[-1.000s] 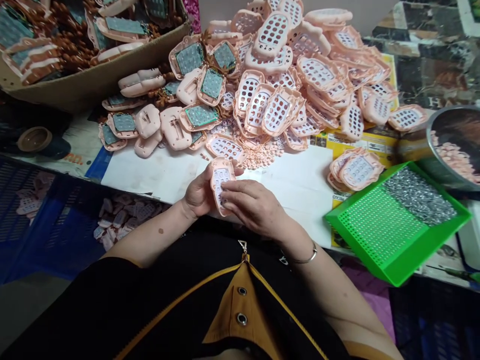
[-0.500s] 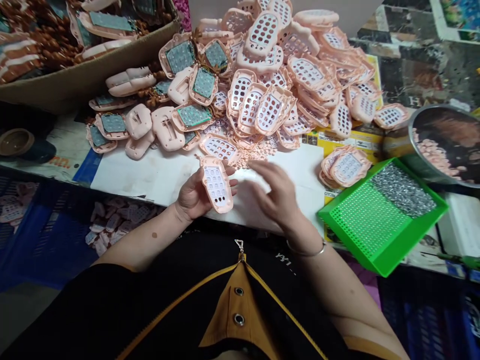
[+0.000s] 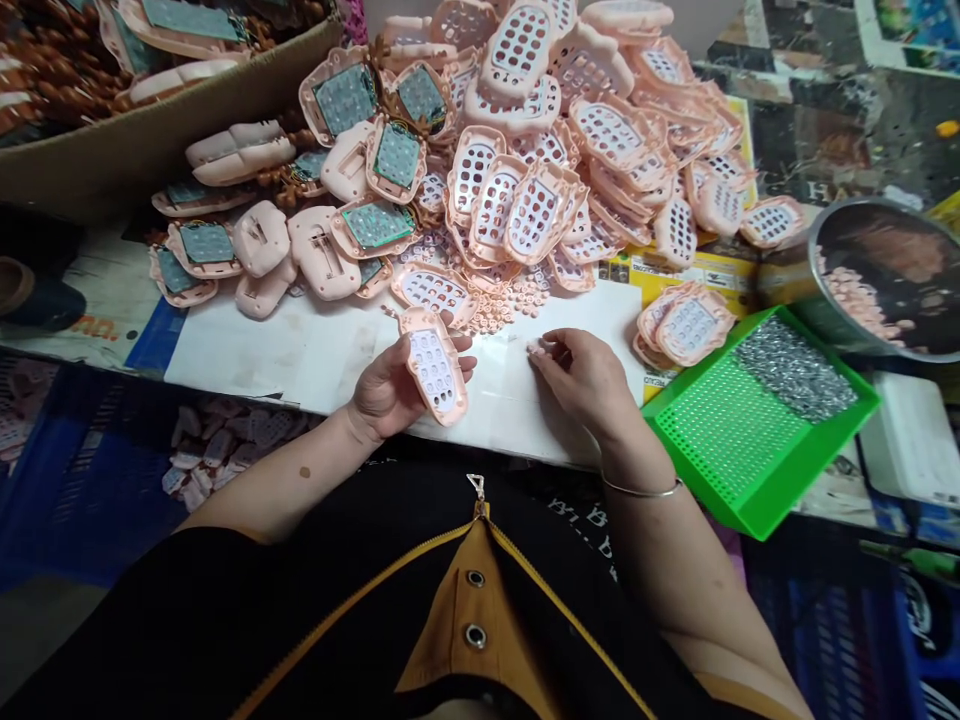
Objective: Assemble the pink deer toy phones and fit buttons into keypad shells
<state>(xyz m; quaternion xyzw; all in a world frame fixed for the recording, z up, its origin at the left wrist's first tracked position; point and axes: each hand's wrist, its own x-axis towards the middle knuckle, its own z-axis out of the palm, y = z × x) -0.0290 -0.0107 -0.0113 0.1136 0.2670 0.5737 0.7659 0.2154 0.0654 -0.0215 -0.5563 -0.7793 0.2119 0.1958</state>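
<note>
My left hand [image 3: 390, 390] holds a pink plastic shell half [image 3: 435, 365] by its sides, tilted, inner side up. A white panel with rows of keys fills its middle, and a few dark holes show at its near end. To the right, my right hand [image 3: 585, 380] is closed just above the white sheet, thumb and fingertips drawn together. A tiny pinkish bit shows at the tips, too small to name. Beyond both hands lies a small heap of pink buttons [image 3: 499, 305], beside another shell half [image 3: 431, 290].
A large pile of pink shells [image 3: 525, 210] spreads behind. Shells with green circuit boards [image 3: 375, 225] lie left, before a cardboard box [image 3: 172, 110]. At right are stacked shells [image 3: 686, 325], a green tray [image 3: 720, 450] of screws and a metal bowl [image 3: 817, 260] with pink pieces.
My right hand has moved right, away from the shell half, and its fingers have curled together. My left hand keeps the shell half in nearly the same place. The view has shifted slightly.
</note>
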